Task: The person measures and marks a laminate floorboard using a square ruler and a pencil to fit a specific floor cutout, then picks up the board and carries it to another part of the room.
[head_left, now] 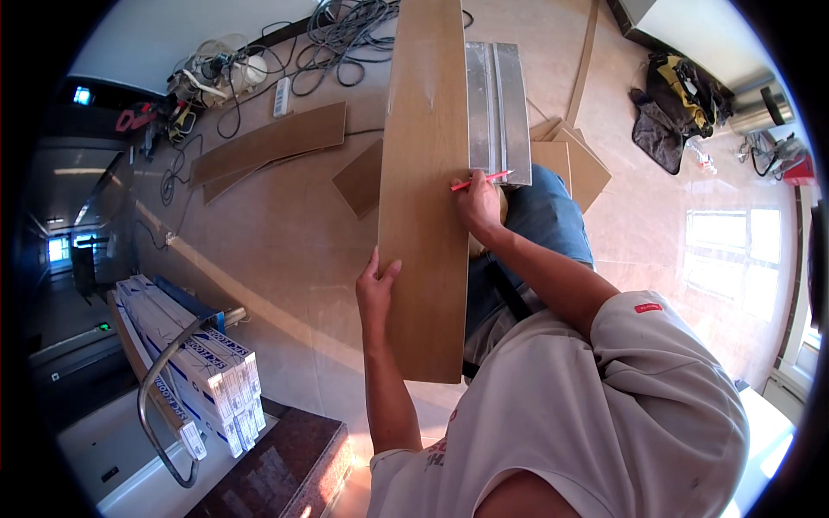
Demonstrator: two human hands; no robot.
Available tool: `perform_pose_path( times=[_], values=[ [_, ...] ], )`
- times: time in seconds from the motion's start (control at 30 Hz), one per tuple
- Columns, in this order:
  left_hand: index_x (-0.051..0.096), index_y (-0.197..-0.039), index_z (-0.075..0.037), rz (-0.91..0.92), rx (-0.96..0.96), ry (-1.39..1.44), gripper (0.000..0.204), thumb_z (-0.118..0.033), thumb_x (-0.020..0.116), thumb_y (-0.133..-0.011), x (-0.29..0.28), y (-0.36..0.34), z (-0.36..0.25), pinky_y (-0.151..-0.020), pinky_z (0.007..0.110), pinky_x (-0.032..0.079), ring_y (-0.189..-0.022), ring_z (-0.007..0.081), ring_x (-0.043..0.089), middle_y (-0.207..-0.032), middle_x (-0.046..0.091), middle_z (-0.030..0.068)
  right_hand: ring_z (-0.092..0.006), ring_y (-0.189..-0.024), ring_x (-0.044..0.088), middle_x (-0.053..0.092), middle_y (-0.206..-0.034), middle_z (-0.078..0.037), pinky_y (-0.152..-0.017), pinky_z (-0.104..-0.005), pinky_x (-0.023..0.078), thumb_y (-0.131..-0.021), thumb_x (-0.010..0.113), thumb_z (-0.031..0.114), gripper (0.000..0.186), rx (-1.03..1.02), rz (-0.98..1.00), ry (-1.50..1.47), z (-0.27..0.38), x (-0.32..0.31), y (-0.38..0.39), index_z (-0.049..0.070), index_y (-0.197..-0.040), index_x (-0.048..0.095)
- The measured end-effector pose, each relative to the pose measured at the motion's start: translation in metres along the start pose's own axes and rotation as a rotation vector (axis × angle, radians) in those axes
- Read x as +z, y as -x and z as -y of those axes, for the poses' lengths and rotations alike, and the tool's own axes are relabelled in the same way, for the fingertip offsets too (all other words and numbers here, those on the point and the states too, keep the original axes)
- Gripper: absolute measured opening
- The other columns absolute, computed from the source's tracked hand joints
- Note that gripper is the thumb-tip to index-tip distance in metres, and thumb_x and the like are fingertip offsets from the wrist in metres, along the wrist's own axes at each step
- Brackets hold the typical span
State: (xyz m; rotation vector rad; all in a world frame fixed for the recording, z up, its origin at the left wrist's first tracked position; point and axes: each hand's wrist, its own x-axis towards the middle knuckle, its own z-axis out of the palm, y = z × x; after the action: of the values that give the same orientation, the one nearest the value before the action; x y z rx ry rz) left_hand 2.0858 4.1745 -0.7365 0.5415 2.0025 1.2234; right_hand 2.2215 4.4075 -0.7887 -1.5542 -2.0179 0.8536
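Note:
A long wood-look floor plank [425,198] lies lengthwise in front of me, its near end close to my body. My left hand [376,289] grips its left edge, thumb on the top face and a finger stretched along the side. Over the plank's right edge, my right hand [480,205] is closed around a red pencil [480,181], whose pale tip points right. Just beyond that hand is a grey metal plate with lengthwise rails [498,112], beside the plank and partly covered by it. My bent knee in jeans [557,211] is right of the hand.
Loose plank pieces lie on the floor at left [272,147] and right [580,164]. Coiled cables [345,39] and a white power strip [281,97] are at the back. Stacked flooring boxes [190,363] stand lower left by a bent metal tube [145,406]. A dark bag [678,108] sits far right.

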Motion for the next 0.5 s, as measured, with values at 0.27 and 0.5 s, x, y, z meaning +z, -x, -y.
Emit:
perform_pose_path(
  times=[0.27, 0.5],
  values=[
    [0.048, -0.147, 0.009, -0.001, 0.019, -0.032, 0.067, -0.021, 0.078, -0.095, -0.003, -0.007, 0.012, -0.094, 0.028, 0.051, -0.104, 0.0132, 0.064, -0.127, 0.071, 0.0172, -0.0494, -0.1, 0.065, 0.07, -0.1, -0.03, -0.087, -0.0549, 0.049, -0.095, 0.068, 0.038, 0.044, 0.026, -0.003, 0.003, 0.002, 0.003, -0.001, 0.0, -0.116, 0.059],
    [0.048, -0.147, 0.01, 0.009, -0.022, -0.049, 0.069, -0.021, 0.079, -0.094, -0.001, -0.008, 0.008, -0.094, 0.028, 0.051, -0.104, 0.0132, 0.064, -0.126, 0.072, 0.0176, -0.0491, -0.101, 0.065, 0.069, -0.101, -0.03, -0.086, -0.0535, 0.051, -0.095, 0.07, 0.036, 0.043, 0.055, -0.001, -0.02, -0.001, 0.004, -0.003, 0.0, -0.115, 0.059]
  ],
)
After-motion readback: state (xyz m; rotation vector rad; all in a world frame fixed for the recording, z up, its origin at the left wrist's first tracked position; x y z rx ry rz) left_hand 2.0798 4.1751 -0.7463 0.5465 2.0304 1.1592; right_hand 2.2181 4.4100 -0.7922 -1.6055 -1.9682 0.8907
